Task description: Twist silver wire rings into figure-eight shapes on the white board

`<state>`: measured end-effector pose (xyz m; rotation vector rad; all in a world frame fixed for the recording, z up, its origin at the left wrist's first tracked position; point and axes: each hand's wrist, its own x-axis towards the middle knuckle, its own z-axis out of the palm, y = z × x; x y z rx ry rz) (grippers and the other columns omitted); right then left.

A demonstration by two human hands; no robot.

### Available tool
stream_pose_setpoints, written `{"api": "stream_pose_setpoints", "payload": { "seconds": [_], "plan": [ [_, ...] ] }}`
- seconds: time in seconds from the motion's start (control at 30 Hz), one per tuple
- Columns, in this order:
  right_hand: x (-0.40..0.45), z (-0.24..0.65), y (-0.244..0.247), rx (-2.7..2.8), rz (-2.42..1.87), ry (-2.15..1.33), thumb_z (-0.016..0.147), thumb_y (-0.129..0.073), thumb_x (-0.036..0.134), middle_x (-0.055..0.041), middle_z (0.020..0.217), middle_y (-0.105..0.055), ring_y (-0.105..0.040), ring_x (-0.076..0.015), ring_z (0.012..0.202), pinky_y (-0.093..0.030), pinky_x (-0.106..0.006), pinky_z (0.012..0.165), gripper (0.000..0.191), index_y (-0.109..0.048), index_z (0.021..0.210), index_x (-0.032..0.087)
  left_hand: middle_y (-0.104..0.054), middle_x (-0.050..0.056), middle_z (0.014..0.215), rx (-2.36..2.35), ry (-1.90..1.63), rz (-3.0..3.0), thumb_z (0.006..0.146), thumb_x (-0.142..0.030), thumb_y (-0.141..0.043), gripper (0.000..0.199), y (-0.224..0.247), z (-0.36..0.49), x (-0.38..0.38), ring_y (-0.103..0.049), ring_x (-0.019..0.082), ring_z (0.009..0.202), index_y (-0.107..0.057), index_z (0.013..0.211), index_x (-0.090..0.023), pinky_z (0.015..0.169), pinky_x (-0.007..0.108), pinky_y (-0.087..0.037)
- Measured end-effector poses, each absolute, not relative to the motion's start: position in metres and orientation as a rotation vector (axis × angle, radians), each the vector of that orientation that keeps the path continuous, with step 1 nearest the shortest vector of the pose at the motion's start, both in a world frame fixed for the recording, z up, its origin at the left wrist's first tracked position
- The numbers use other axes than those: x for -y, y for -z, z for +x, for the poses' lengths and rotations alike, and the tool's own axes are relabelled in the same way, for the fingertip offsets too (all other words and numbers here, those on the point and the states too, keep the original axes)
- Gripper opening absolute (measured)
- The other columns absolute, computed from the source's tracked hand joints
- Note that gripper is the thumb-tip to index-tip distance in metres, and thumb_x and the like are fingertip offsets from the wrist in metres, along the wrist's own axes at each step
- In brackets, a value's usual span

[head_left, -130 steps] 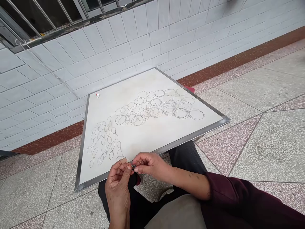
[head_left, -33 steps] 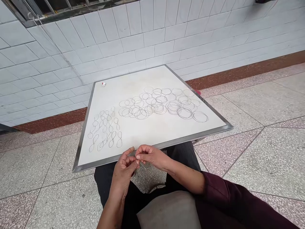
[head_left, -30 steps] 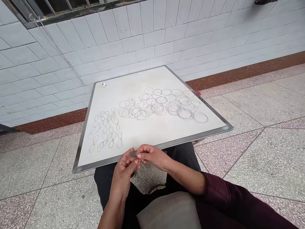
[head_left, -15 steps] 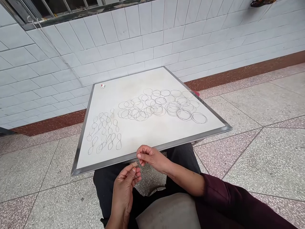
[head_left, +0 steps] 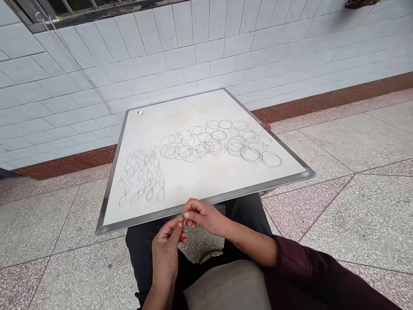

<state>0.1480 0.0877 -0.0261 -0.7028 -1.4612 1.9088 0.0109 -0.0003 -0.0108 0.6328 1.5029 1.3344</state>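
Note:
A thin wire loop (head_left: 185, 229) is pinched between my two hands, just off the near edge of the white table (head_left: 190, 185). My left hand (head_left: 167, 243) has its thumb and fingertips closed on the wire and on a small tan piece (head_left: 180, 218). My right hand (head_left: 201, 216) is closed on the wire's upper part, its fingertips close to the left ones. On the table's left side lie several twisted figure-eight wires (head_left: 161, 190). Many round wire rings (head_left: 271, 159) overlap across its middle and right.
A small white and red object (head_left: 140, 113) sits at the table's far left corner. The table's metal rim (head_left: 206, 201) runs just beyond my hands. A white tiled wall (head_left: 180, 56) stands behind the table.
My right hand has moved slightly left and down, so the fingertips of both hands are closer together. The wire loop between them looks narrower.

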Motion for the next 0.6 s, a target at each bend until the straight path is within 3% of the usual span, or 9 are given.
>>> {"api": "stream_pose_setpoints", "payload": {
  "seconds": [0.17, 0.6],
  "plan": [
    [-0.0874, 0.1470, 0.0282, 1.437, -0.693, -1.931, 0.083, -0.067, 0.043, 0.0025, 0.071, -0.059, -0.052, -0.0096, 0.061, -0.044, -0.025, 0.061, 0.027, -0.056, 0.085, 0.018, -0.065, 0.001, 0.069, -1.502, -1.343, 0.647, 0.070, -0.038, -0.080, 0.040, 0.0083, 0.0133, -0.0021, -0.050, 0.009, 0.058, -0.075, 0.103, -0.017, 0.052, 0.020, -0.041],
    [-0.0875, 0.1490, 0.0265, 1.517, -0.704, -1.934, 0.083, -0.065, 0.042, 0.0031, 0.070, -0.056, -0.052, -0.0102, 0.060, -0.044, -0.025, 0.060, 0.025, -0.055, 0.084, 0.019, -0.068, 0.000, 0.068, -1.546, -1.284, 0.710, 0.071, -0.040, -0.078, 0.055, 0.0024, 0.0129, -0.0033, -0.049, 0.011, 0.056, -0.066, 0.120, -0.017, 0.051, 0.021, -0.039]
  ]
}}
